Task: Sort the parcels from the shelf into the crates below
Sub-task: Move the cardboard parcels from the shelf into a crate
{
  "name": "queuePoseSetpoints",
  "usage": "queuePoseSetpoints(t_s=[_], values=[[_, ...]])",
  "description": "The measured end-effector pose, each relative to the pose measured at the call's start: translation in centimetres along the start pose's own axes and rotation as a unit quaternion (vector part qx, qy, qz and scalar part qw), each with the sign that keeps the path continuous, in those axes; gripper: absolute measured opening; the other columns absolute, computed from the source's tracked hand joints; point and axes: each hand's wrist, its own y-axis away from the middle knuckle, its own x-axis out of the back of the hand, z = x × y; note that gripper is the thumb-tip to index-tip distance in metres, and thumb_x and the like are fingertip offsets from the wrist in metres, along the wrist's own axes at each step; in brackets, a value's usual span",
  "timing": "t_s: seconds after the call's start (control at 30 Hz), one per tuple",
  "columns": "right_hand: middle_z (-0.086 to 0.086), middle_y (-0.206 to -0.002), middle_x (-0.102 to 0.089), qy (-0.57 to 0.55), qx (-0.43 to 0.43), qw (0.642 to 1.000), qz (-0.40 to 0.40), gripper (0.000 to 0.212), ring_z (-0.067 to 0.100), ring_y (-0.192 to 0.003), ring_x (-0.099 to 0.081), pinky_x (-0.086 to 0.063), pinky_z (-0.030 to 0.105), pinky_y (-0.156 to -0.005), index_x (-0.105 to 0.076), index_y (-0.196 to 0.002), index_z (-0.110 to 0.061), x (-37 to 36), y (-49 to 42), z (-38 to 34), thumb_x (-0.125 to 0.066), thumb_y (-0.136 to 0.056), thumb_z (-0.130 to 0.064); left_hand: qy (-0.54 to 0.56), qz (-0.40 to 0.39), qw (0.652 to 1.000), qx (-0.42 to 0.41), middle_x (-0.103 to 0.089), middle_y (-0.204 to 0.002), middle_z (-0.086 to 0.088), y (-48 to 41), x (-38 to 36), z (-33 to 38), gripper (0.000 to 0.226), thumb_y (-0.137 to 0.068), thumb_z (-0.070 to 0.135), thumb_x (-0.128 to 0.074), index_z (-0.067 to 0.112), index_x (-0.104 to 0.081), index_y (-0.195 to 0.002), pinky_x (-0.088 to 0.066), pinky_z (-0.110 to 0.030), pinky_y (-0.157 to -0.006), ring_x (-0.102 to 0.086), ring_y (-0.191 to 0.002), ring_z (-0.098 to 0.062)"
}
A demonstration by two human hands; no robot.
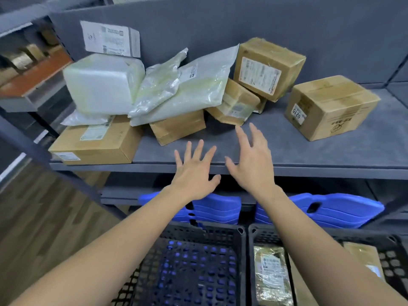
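On the grey shelf (pixel 287 151) lie several parcels: a flat cardboard box (pixel 97 142) at the left, a white wrapped block (pixel 101 82), pale plastic mailers (pixel 183 91), a small taped box (pixel 234 104), a labelled box (pixel 267 67) leaning behind it, and a box marked 6215 (pixel 331 107) at the right. My left hand (pixel 194 173) and my right hand (pixel 251 160) hover with spread fingers over the shelf's front edge, holding nothing. Below stand two black crates: the left crate (pixel 241 250) has no parcels, the right crate (pixel 254 235) holds a taped parcel (pixel 271 277).
Blue plastic crates (pixel 335 210) lie stacked on the lower shelf behind the black ones. A grey shelf post (pixel 44 151) slants at the left, with wooden floor (pixel 44 217) beside it. A white box (pixel 110 38) leans against the back panel.
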Motion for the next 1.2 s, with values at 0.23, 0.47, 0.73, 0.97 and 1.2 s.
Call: queuePoseSetpoints(t_s=[0.23,0.47,0.73,0.97,1.2], values=[[0.029,-0.169,-0.010,0.119,0.042,0.990,0.065,0.117,0.053,-0.154,-0.012,-0.027,0.066,-0.119,-0.025,-0.162,-0.031,0.3,-9.5,-0.4,-0.091,-0.067,-0.052,0.071,0.035,0.997,-0.015,0.007,-0.175,-0.004,-0.2,2.3,-1.6,0.082,-0.102,0.052,-0.051,0.033,-0.003,-0.166,0.001,-0.061,-0.127,0.009,-0.160,-0.032],[0.035,-0.145,-0.038,0.038,0.085,0.993,0.069,0.109,0.046,-0.133,-0.037,-0.040,0.062,-0.110,-0.035,-0.154,-0.025,-0.7,-12.5,0.4,-0.091,-0.061,-0.036,0.127,0.189,0.971,-0.074,-0.030,-0.166,-0.009,-1.0,6.6,-1.2,0.082,-0.096,0.049,-0.052,0.025,-0.016,-0.166,-0.024,-0.055,-0.124,-0.027,-0.152,-0.029],[0.026,-0.130,-0.048,-0.024,0.085,0.981,0.170,0.079,0.042,-0.113,-0.049,-0.050,0.051,-0.089,-0.059,-0.139,-0.023,1.3,-7.9,-0.9,-0.076,-0.070,-0.059,0.129,0.286,0.947,-0.061,-0.058,-0.142,-0.007,-2.7,7.0,-0.5,0.095,-0.093,0.036,-0.059,0.016,-0.003,-0.166,-0.035,-0.058,-0.116,-0.053,-0.129,-0.029],[0.012,-0.126,-0.045,-0.202,-0.044,0.966,0.154,0.079,0.017,-0.121,-0.049,-0.045,0.029,-0.100,-0.052,-0.139,-0.024,5.3,-2.7,1.8,-0.068,-0.074,-0.067,0.192,0.170,0.961,-0.105,-0.042,-0.153,-0.006,-4.2,6.0,-0.5,0.112,-0.088,0.022,-0.075,0.025,0.006,-0.166,-0.032,-0.042,-0.121,-0.037,-0.143,-0.028],[-0.002,-0.118,-0.065,-0.447,-0.205,0.865,0.101,0.064,0.013,-0.109,-0.063,-0.049,0.036,-0.098,-0.058,-0.117,-0.024,7.7,-0.5,5.2,-0.053,-0.072,-0.070,0.538,0.069,0.834,-0.100,-0.060,-0.138,0.013,-4.0,6.9,-0.2,0.107,-0.078,0.027,-0.089,0.035,-0.025,-0.163,-0.053,-0.021,-0.097,-0.065,-0.118,0.001]])
